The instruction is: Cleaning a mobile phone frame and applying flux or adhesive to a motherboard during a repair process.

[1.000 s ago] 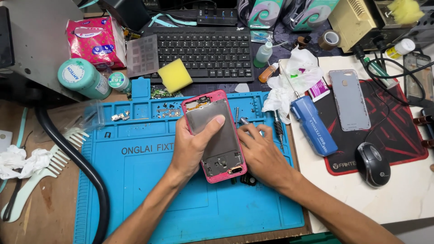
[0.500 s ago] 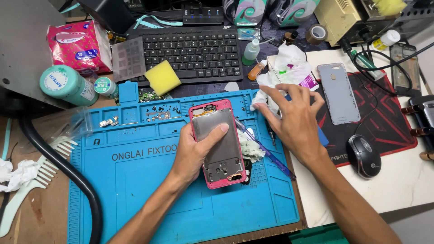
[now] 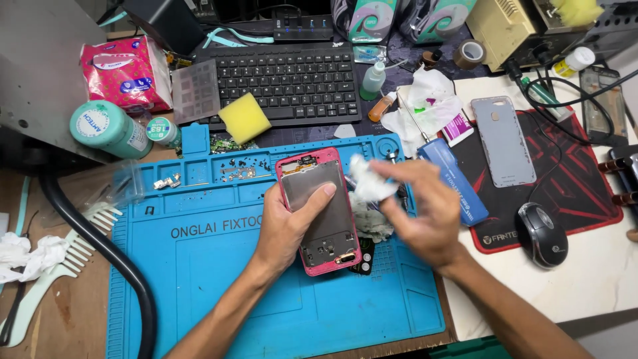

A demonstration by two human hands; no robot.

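Opened pink phone (image 3: 320, 213), long axis upright, gripped by left hand (image 3: 287, 225); right hand (image 3: 419, 213), just beside, pinches white wipe (image 3: 367, 181).

L hand (image 3: 282, 229) holds phone (image 3: 319, 213); R hand (image 3: 419, 213) holds tissue (image 3: 365, 183).

1. Two hands were in view: the left hand (image 3: 282, 229) and the right hand (image 3: 422, 213).
2. One opened pink phone (image 3: 319, 209) lay on one blue repair mat (image 3: 219, 279).
3. One grey phone back cover (image 3: 503, 139) lay on one red-and-black mouse pad (image 3: 578, 193).
4. One black computer mouse (image 3: 541, 235) was there.
5. One black keyboard (image 3: 286, 83) was there.
6. One yellow sponge (image 3: 244, 118) was there.
7. One pink tissue pack (image 3: 126, 73) was there.
8. Two round green containers stood together, one large (image 3: 109, 128) and one small (image 3: 161, 130).
9. One roll of tape (image 3: 469, 53) was there.
10. One white wad of tissue (image 3: 367, 183) was in the right hand's fingers.
11. One pale comb (image 3: 70, 256) was there.
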